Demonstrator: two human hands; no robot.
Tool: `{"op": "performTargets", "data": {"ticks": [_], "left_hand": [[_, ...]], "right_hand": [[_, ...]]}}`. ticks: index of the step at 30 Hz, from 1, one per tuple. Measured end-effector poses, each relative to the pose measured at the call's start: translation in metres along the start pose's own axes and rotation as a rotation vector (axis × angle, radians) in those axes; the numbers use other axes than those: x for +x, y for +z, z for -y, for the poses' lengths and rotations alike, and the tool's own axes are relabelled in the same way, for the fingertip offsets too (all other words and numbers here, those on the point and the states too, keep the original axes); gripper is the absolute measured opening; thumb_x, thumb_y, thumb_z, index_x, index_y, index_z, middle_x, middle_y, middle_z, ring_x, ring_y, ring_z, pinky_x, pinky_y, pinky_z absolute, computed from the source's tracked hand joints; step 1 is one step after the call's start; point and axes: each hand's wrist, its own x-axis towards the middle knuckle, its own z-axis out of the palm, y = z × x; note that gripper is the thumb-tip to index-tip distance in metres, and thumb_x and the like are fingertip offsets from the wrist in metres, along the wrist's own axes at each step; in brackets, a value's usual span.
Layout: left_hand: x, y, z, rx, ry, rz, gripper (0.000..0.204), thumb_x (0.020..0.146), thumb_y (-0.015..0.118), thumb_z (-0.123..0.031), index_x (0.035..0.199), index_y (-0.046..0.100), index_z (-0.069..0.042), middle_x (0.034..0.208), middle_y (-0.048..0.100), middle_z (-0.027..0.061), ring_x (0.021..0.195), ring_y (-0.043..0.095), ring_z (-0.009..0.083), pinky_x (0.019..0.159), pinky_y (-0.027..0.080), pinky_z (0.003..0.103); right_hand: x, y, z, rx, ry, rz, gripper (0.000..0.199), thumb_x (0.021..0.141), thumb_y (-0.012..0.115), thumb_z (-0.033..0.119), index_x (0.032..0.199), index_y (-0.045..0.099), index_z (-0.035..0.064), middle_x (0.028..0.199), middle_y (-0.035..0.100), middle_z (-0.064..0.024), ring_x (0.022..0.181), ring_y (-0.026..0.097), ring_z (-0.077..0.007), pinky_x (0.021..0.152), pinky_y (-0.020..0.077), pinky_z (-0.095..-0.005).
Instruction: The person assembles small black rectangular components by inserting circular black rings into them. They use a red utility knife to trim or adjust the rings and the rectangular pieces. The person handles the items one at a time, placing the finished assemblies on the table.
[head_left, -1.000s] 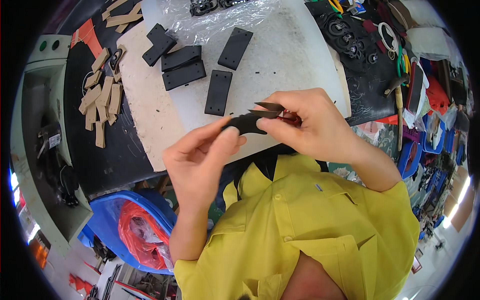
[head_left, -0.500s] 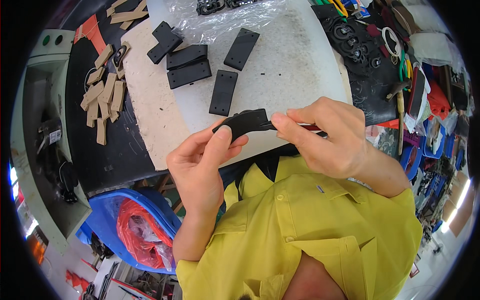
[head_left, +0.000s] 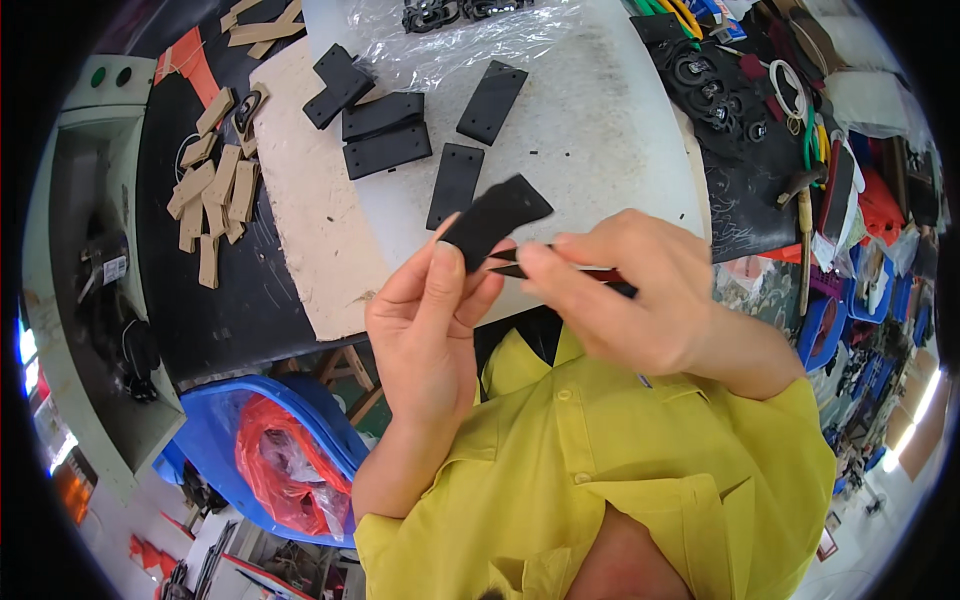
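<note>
My left hand [head_left: 432,320] pinches a flat black rectangular strip [head_left: 495,220] between thumb and fingers, holding it up in front of my chest. My right hand [head_left: 625,290] grips a thin tool with a dark and red handle [head_left: 600,275], its tip touching the lower edge of the strip. Several more black rectangular strips [head_left: 455,185] lie on the white board [head_left: 600,130] just beyond my hands.
Tan wooden pieces [head_left: 215,195] lie on the black surface at left. A clear plastic sheet [head_left: 450,45] covers the board's far part. Black rings and tools [head_left: 720,90] crowd the right side. A blue bin with a red bag [head_left: 270,450] stands below left.
Both hands have drawn nearer to my chest. The black strip, bent before, is now held flat and tilted up, with the tool's tip at its lower edge.
</note>
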Motion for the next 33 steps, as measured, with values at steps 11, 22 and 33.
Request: {"op": "performTargets", "data": {"ticks": [11, 22, 33], "left_hand": [[-0.009, 0.012, 0.013, 0.519, 0.482, 0.001, 0.026, 0.088, 0.052, -0.002, 0.111, 0.055, 0.01, 0.098, 0.062, 0.0156, 0.085, 0.063, 0.0172, 0.075, 0.055, 0.027], [0.013, -0.005, -0.001, 0.908, 1.128, 0.299, 0.032, 0.062, 0.061, 0.016, 0.092, 0.064, 0.006, 0.095, 0.063, 0.0245, 0.084, 0.066, 0.034, 0.076, 0.053, 0.033], [0.004, -0.006, -0.008, 0.115, -0.021, 0.186, 0.021, 0.086, 0.059, -0.009, 0.098, 0.057, 0.008, 0.086, 0.063, 0.0149, 0.072, 0.064, 0.0172, 0.066, 0.055, 0.028]], "right_hand": [[0.011, -0.007, 0.009, 0.311, 0.486, 0.202, 0.012, 0.07, 0.067, 0.004, 0.081, 0.064, 0.0022, 0.066, 0.055, -0.0079, 0.048, 0.051, -0.0171, 0.043, 0.0406, -0.0263], [0.011, -0.02, -0.006, 1.459, 1.494, 0.235, 0.023, 0.084, 0.064, 0.021, 0.092, 0.061, -0.0005, 0.077, 0.065, -0.0087, 0.044, 0.038, -0.0011, 0.039, 0.0266, -0.0164], [0.0, -0.011, -0.007, 1.337, 1.312, 0.208, 0.016, 0.084, 0.064, 0.019, 0.085, 0.063, 0.0031, 0.058, 0.053, 0.0035, 0.046, 0.041, -0.0004, 0.041, 0.0284, -0.0175]]}}
